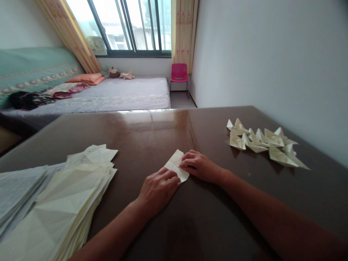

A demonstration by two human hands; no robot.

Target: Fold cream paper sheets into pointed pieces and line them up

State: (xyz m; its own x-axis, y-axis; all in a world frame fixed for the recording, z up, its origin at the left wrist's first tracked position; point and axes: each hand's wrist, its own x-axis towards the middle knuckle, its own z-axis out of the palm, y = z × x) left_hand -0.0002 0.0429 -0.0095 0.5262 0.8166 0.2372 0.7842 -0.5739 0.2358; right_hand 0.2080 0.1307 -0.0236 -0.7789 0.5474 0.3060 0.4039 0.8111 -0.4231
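Observation:
A small folded piece of cream paper (174,161) lies on the dark brown table between my hands. My left hand (160,185) is closed over its near left edge, fingertips pressed on the paper. From the right, my right hand (199,165) grips the paper's right edge with curled fingers; the thumb is partly hidden. To the left of my hands lies a stack of creased cream sheets (67,199). Several folded paper boats (261,139) stand grouped at the right side of the table.
The glossy table (152,134) reaches to a far edge in front of a bed (130,90). More pale papers (19,185) lie at the far left. A pink chair (179,73) stands by the window, and a white wall (258,54) runs along the right.

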